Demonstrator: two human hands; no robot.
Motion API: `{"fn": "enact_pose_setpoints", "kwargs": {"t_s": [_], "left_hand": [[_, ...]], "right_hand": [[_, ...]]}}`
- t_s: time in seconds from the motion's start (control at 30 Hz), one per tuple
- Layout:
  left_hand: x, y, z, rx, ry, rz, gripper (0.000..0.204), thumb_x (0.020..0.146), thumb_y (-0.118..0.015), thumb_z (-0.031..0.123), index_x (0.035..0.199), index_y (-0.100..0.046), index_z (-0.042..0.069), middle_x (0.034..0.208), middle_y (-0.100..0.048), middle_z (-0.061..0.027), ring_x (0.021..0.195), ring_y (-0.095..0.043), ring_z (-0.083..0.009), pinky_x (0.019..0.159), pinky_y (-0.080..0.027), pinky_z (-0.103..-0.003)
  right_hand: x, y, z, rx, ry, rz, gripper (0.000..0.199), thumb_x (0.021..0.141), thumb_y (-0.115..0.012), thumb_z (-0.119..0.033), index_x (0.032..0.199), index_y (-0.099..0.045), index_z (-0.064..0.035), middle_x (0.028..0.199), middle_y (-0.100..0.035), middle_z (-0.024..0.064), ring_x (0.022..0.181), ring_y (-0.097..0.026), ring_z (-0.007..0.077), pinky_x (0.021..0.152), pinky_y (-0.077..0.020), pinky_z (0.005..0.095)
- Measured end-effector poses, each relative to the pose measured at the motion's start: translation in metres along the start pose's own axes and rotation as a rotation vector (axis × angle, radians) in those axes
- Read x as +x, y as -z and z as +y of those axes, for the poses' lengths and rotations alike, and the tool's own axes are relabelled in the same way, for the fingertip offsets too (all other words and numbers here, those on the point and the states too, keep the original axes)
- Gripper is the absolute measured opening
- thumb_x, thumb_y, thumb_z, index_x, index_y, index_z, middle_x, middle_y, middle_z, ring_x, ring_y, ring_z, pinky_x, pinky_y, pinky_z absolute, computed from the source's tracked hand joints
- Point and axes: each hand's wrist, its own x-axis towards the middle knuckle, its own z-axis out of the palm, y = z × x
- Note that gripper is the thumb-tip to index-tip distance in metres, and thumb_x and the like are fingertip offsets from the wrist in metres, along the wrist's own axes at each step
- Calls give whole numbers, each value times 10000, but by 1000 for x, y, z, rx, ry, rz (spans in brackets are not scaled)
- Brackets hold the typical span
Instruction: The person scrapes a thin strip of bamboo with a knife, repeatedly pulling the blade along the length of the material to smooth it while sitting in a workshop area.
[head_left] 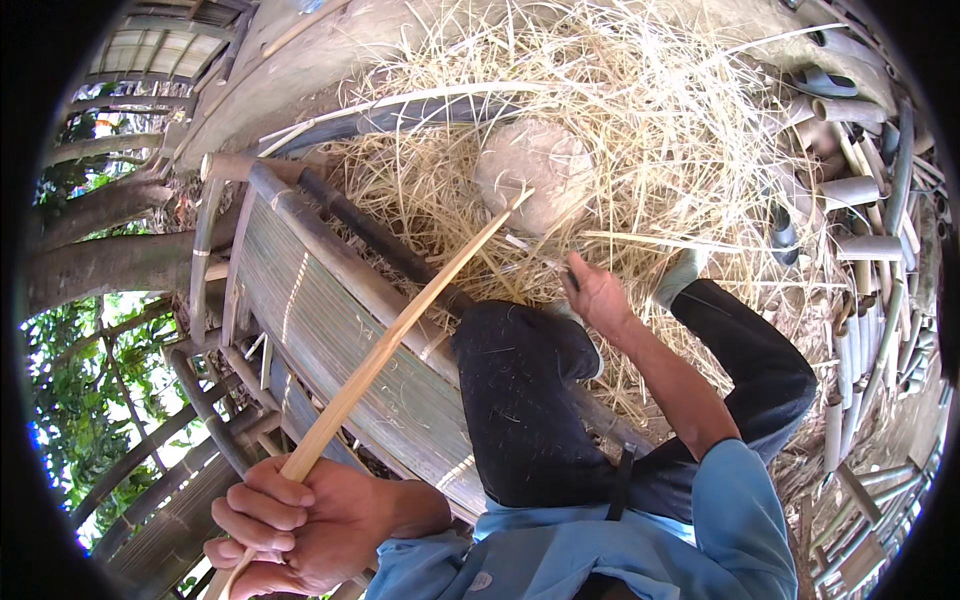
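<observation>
My left hand [300, 525] is wrapped round the lower end of a long, pale bamboo strip [400, 325], out at the lower left. The strip slants up to the right, and its tip overlaps the round chopping block [535, 175] in the picture. In front of my knees, my right hand [600, 300] is closed on the dark handle of a knife [572, 281]. Its blade seems to point up and left, near the block's lower edge, but it is hard to make out against the shavings. The knife and strip look apart.
Thin bamboo shavings [680, 130] are heaped around the block. I sit on a slatted bamboo bench [345, 300], framed by thick poles, which extends to my left. Cut bamboo tubes [850, 192] and a dark slipper [825, 82] lie at the right. Leafy plants [140, 380] show beyond the railing.
</observation>
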Motion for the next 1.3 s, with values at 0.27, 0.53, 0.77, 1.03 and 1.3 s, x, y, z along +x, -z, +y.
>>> {"fn": "enact_pose_setpoints", "kwargs": {"t_s": [0.27,0.53,0.77,1.03,1.3], "left_hand": [[15,-18,-73,-440,329,174,477,1048,-483,486,1197,-562,41,903,-552,-81,830,-511,-175,728,-494,-288],[-31,4,-232,512,554,-408,319,1081,-506,172,1370,-558,47,886,-677,-37,907,-623,-103,833,-497,-272],[57,3,-102,380,326,-77,319,1065,-545,161,1363,-583,53,723,-509,55,623,-451,-24,548,-398,-203],[17,44,18,383,626,-86,216,980,-684,97,1165,-697,-14,792,-575,66,655,-461,-5,566,-356,-193],[-55,54,46,241,967,-110,251,964,-674,5,1212,-693,-35,856,-592,83,710,-462,14,592,-351,-168]], "right_hand": [[-1,24,34,-34,-189,130,329,918,-669,-353,1090,-595,-82,754,-683,266,741,-670,505,696,-549,574],[-20,153,-30,17,-121,544,327,852,-769,-252,1033,-589,-48,673,-645,152,609,-661,268,585,-519,410],[-50,213,-77,127,-69,550,237,893,-729,-216,838,-605,-22,658,-526,17,617,-476,117,570,-411,318],[-66,220,-176,335,58,429,416,1017,-619,-375,799,-590,-22,607,-421,-25,577,-369,82,519,-309,315],[-69,193,-255,-247,287,251,600,947,-629,-583,862,-696,6,535,-575,70,452,-575,207,436,-473,413]]}}
